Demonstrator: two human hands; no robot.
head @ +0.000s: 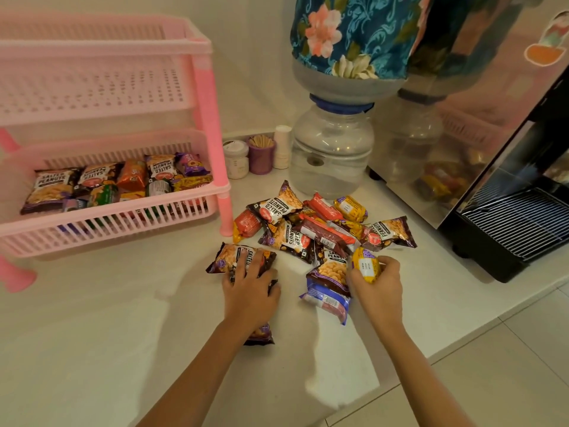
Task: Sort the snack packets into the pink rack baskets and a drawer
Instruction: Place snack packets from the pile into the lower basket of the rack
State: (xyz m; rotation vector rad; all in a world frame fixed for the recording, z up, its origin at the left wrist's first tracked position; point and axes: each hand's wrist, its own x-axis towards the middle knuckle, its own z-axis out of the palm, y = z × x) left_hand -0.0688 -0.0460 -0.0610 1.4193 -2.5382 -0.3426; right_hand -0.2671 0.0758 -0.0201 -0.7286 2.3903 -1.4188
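Note:
A heap of snack packets (320, 229) lies on the white counter (123, 334), mostly salted peanuts with red and yellow packs. My left hand (251, 291) presses down on a salted peanuts packet (234, 257), with another packet (261, 332) partly hidden under the wrist. My right hand (377, 285) is closed around a small yellow packet (365, 265) at the heap's near right edge. The pink rack (212, 124) stands at the left; its lower basket (101, 232) holds several packets, and its upper basket (92, 97) looks empty.
A water bottle dispenser (332, 155) with a floral cover stands behind the heap. Small jars and a toothpick holder (261, 155) sit against the wall. A dark appliance with a drip grille (517, 223) is at the right. The counter's edge runs diagonally at lower right above tiled floor.

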